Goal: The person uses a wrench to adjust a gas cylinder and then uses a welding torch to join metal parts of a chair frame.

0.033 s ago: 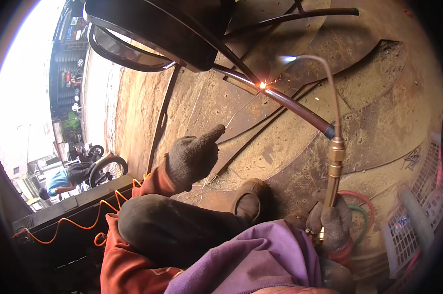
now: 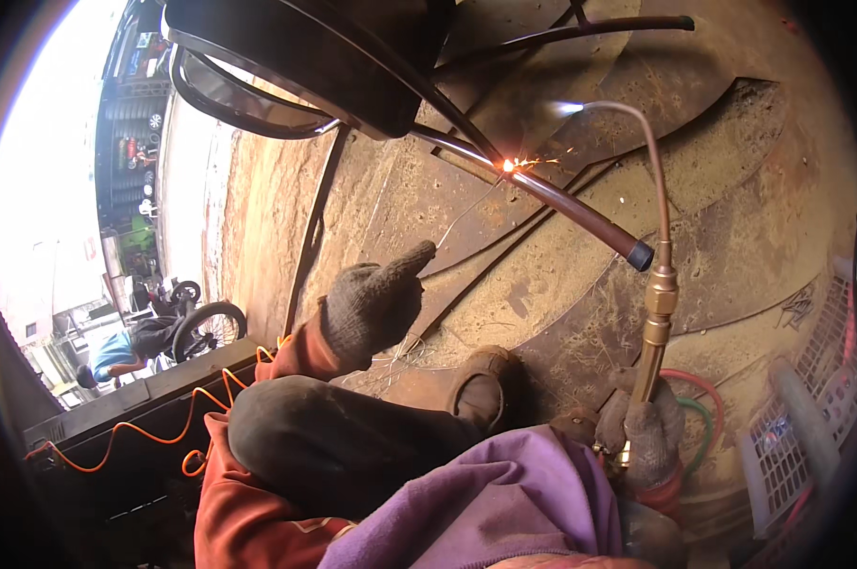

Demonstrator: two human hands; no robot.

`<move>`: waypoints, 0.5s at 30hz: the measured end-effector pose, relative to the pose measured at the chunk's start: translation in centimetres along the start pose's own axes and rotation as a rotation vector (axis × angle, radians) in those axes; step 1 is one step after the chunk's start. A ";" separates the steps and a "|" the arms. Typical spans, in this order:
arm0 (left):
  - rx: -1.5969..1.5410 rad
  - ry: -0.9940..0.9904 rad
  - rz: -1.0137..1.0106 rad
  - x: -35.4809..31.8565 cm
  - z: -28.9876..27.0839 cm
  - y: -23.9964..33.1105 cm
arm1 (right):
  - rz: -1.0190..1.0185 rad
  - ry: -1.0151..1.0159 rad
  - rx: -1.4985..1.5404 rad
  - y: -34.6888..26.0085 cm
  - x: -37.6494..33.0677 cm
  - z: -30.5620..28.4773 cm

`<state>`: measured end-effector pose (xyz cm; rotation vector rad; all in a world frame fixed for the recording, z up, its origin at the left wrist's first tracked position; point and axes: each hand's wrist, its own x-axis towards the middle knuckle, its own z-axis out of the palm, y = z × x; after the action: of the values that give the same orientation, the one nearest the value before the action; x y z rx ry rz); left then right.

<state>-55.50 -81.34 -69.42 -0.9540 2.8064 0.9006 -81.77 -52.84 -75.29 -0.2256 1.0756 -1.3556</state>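
My left hand (image 2: pixel 376 303), in a grey knit glove, pinches a thin filler wire (image 2: pixel 466 213) that runs up to a glowing, sparking spot (image 2: pixel 510 166) on a dark metal tube (image 2: pixel 580 213). The tube belongs to a black metal frame (image 2: pixel 305 57) at the top. My right hand (image 2: pixel 651 441), also gloved, grips the brass handle of a gas torch (image 2: pixel 658 303). The torch's thin copper neck curves up and left, and a pale flame burns at its tip (image 2: pixel 566 107), up and right of the glowing spot.
Rusty steel sheets (image 2: pixel 760 218) cover the floor. Red and green hoses (image 2: pixel 708 412) lie by my right hand, next to a white plastic basket (image 2: pixel 798 417). An orange cable (image 2: pixel 144 438) runs at the left. A person in blue (image 2: pixel 116 356) crouches by a motorcycle (image 2: pixel 196 322).
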 end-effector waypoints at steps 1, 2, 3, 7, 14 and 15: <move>-0.006 0.019 -0.024 -0.1 0.0 0.2 | -0.052 0.024 0.021 -0.1 -0.2 0.0; -0.008 0.015 -0.022 -0.1 -0.1 0.3 | -0.014 0.015 0.022 -0.4 -0.1 0.1; -0.024 0.008 -0.013 0.0 0.2 0.0 | 0.025 0.019 0.016 -0.8 0.1 0.3; -0.026 -0.025 0.036 -0.2 0.2 -0.7 | 0.167 -0.019 -0.051 -0.7 0.7 0.6; 0.069 0.013 0.010 -0.7 0.6 -1.3 | 0.119 -0.039 -0.119 0.8 1.1 0.6; 0.047 0.013 0.015 -0.7 0.5 -1.2 | 0.136 -0.040 -0.120 0.6 1.2 0.6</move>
<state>-54.32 -81.48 -70.36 -0.9379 2.8359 0.8295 -81.08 -53.95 -75.93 -0.2620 1.1195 -1.1627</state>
